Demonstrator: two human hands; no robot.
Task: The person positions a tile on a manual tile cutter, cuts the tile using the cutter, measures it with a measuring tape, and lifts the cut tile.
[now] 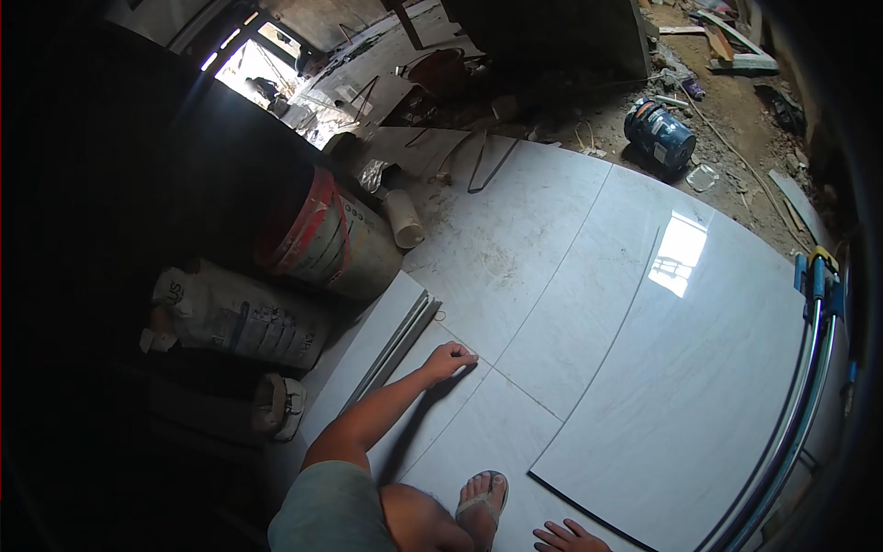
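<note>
My left hand is low over the white floor tiles, near a joint where tile corners meet. Its fingers are pinched together; what they hold, if anything, is too small to name. My right hand shows at the bottom edge with its fingers spread, beside the dark edge of a large loose tile. Left of my left hand lies a stack of cut tiles, with a thin loop near its upper end. My sandalled foot rests on the floor between my hands.
At the left stand a red-rimmed bucket, a white sack and a small bag. A pipe piece lies by the bucket. A blue bucket lies on rubble at the upper right. Metal rails line the right side.
</note>
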